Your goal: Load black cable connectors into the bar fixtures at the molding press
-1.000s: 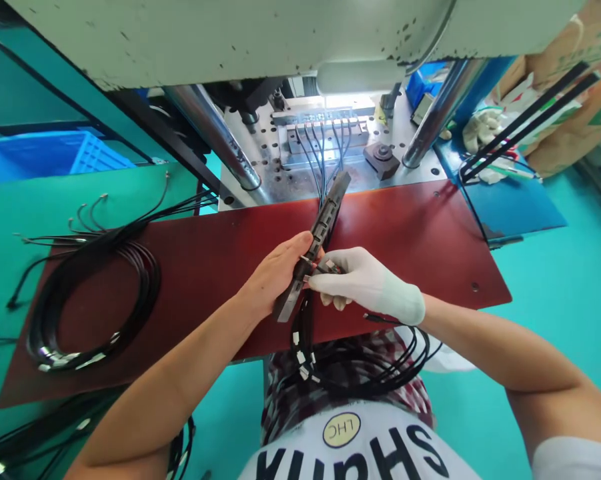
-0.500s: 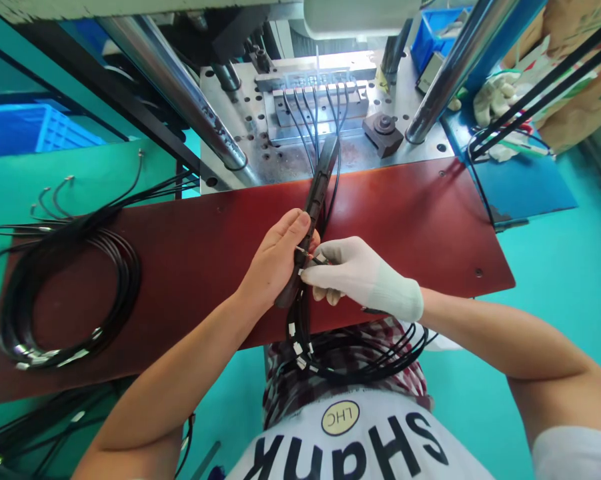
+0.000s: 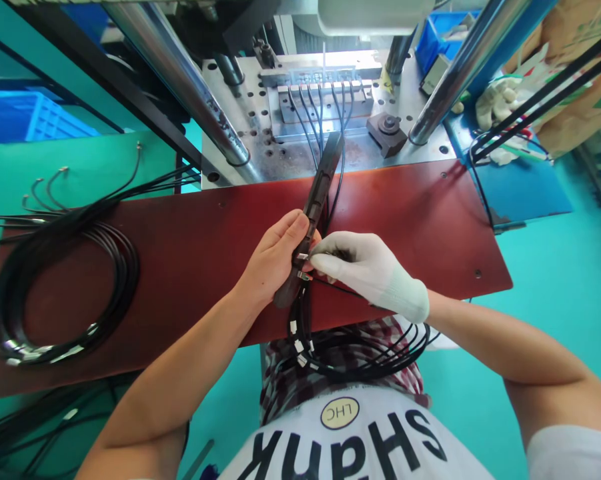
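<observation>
Bench: a dark red board [image 3: 405,220] fronts a steel-columned press [image 3: 180,73], with a green table [image 3: 80,167] off to my left and teal floor beneath.
Left hand: my bare left hand [image 3: 273,263] is closed around the lower part of a long black bar [image 3: 316,197]. I hold it slantwise above the board, its far tip aimed at the press.
Right hand: my gloved right hand [image 3: 367,270] pinches a cable end [image 3: 303,257] between its fingertips, pressed to the bar's side just beside my left thumb.
Where the work sits: the bar is in the air over the middle of the board. The black cables [image 3: 350,360] leading to it droop off the near edge and loop over my lap, white tags showing.
Done, by my reading: a row of cables already runs into the fixture block [image 3: 325,100] on the press plate, just beyond the bar's tip.
In hand: one end is at the bar. I cannot tell from here how many of the bar's slots are filled.
Left, by my reading: a coil of cables [image 3: 55,287] lies on the board's left end, its loose ends fanned onto the green table, well apart from both hands.
Background: a blue crate [image 3: 25,120] sits far left, and spare white gloves [image 3: 495,100] lie to the right of the press.
</observation>
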A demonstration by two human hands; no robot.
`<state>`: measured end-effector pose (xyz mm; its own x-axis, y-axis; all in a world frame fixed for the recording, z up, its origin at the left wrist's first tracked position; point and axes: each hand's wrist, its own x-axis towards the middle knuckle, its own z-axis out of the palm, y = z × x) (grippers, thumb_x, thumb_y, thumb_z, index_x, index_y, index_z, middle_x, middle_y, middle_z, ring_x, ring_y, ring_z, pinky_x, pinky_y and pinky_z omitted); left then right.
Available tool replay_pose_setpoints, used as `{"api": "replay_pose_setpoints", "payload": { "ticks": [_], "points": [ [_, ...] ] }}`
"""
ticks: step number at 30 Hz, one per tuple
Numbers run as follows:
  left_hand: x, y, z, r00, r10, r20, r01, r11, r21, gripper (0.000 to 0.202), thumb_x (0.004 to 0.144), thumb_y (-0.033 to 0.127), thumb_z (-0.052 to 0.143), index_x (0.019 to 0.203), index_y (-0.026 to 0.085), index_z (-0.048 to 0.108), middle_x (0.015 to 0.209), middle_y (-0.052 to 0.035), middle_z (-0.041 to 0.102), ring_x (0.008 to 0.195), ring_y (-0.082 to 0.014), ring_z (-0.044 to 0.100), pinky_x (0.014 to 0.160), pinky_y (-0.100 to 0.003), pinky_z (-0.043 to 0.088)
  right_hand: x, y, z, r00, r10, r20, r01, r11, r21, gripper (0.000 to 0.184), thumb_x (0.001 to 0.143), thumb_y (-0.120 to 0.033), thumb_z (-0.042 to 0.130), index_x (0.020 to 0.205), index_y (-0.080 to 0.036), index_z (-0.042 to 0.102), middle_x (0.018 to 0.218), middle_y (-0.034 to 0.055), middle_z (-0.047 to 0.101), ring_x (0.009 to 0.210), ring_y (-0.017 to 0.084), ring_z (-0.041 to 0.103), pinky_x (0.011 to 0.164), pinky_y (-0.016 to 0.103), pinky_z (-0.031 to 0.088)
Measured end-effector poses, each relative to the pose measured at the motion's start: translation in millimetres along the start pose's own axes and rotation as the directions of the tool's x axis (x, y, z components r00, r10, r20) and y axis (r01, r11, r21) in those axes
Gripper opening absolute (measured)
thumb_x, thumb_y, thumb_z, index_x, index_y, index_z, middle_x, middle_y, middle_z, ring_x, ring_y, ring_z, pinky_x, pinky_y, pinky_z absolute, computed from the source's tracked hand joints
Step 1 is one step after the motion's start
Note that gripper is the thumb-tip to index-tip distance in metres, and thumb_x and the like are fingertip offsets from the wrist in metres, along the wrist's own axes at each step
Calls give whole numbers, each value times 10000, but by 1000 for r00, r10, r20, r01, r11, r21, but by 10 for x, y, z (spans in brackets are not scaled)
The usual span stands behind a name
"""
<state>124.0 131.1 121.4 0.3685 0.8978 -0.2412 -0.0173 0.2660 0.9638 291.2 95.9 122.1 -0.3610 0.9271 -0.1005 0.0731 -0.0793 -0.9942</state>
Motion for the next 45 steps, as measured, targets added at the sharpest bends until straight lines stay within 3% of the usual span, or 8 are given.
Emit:
{"api": "replay_pose_setpoints", "payload": {
  "ticks": [6, 10, 15, 22, 27, 32, 38, 45],
  "points": [
    [1, -29, -37, 999, -34, 9, 34, 999, -39, 389, 936, 527, 514, 793, 167, 554, 614, 4, 462, 450, -72, 412, 396, -189, 334, 47, -95, -18, 999, -50, -15, 45, 975, -218, 248, 880, -376, 628, 877, -146, 719, 754, -14, 614, 663, 74, 478, 618, 205, 376],
    [-12, -14, -9, 999, -36, -19, 34, 997, -63, 387, 928, 519, 518, 765, 168, 518, 673, -2, 465, 481, -68, 409, 419, -182, 376, 90, -119, -42, 990, 80, 119, -72, 995, -73, 201, 880, -260, 537, 754, -125, 618, 662, -19, 574, 616, 79, 500, 576, 200, 383],
    [-27, -10, 8, 998, -5, -58, 4, 1000, -16, 388, 934, 537, 505, 785, 179, 494, 697, -2, 486, 487, -70, 417, 427, -184, 383, 112, -99, -16, 984, 124, 125, -128, 991, 30, 165, 850, -250, 537, 750, -128, 585, 653, -19, 546, 601, 85, 493, 552, 205, 376],
    [-82, -56, 5, 976, 194, -102, -157, 945, 286, 372, 973, 511, 479, 801, 183, 450, 702, 8, 470, 546, -71, 419, 480, -196, 367, 104, -19, 82, 1000, 20, 5, -19, 992, -125, 152, 847, -232, 560, 758, -123, 620, 679, -28, 517, 653, 67, 435, 579, 192, 341],
    [-84, -39, -17, 982, 174, -74, -149, 954, 260, 359, 975, 497, 478, 806, 180, 458, 723, 5, 487, 559, -72, 424, 480, -200, 365, 70, -41, -56, 985, 77, 152, -66, 995, -76, 267, 900, -394, 603, 877, -130, 643, 774, -3, 568, 724, 91, 498, 625, 199, 389],
    [-79, 15, -6, 997, 79, -4, -79, 996, 52, 370, 942, 514, 530, 804, 187, 425, 711, 11, 469, 524, -74, 461, 451, -199, 363, -35, -17, -343, 975, 164, 150, -192, 963, 192, 524, 972, -573, 467, 1299, -167, 517, 1015, 98, 677, 845, 163, 651, 789, 291, 536],
    [-77, -1, -18, 997, 54, 56, -56, 998, 29, 362, 960, 502, 503, 818, 173, 449, 727, -1, 472, 551, -81, 481, 445, -188, 360, -159, 179, -570, 973, 214, 90, -231, 934, 273, 741, 930, -761, 271, 1241, -138, 524, 1074, 172, 671, 899, 240, 693, 788, 352, 573],
    [-72, -20, -39, 995, 60, 79, -63, 998, 31, 362, 961, 500, 502, 841, 163, 448, 752, -3, 473, 576, -88, 483, 452, -183, 357, -368, 84, -738, 983, 181, -20, -177, 976, 123, 377, 912, -428, 649, 1158, -157, 559, 1109, 84, 640, 906, 155, 641, 819, 285, 544]
  ]
}}
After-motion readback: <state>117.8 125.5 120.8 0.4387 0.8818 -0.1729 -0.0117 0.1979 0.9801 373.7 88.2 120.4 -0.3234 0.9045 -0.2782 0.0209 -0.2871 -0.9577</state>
